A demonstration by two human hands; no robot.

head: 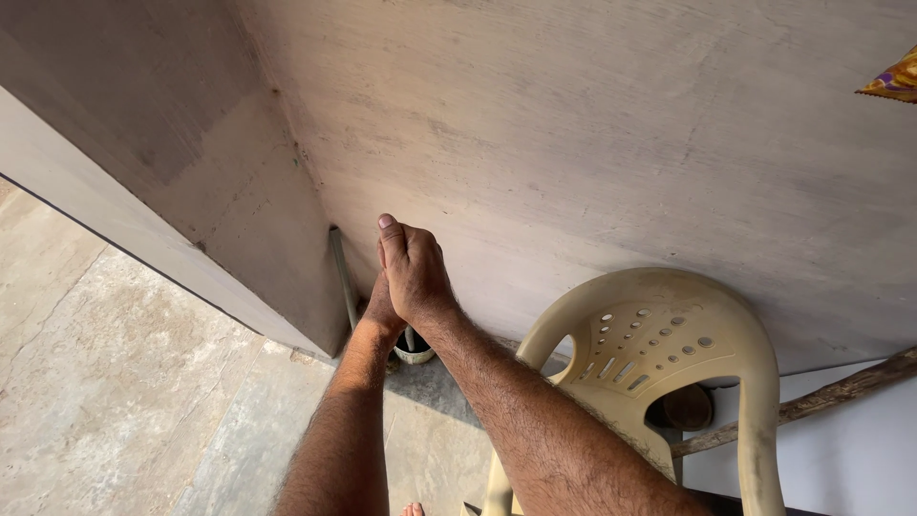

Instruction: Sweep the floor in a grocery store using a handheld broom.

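both hands are pressed together in front of the wall (592,124), palm to palm. the right hand (415,272) lies flat over the left hand (382,304), fingers straight and closed, with nothing seen between them. below them a small pot (414,348) stands on the floor (115,382) at the wall's foot, beside a thin pipe (344,277). a beige plastic chair (650,354) stands right of the forearms.

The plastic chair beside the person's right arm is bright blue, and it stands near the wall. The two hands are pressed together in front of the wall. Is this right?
Not quite. The head view shows that the plastic chair is cream-beige, not bright blue. The rest holds: it stands near the wall, beside the right arm, and the right hand is pressed against the left hand in front of that wall.
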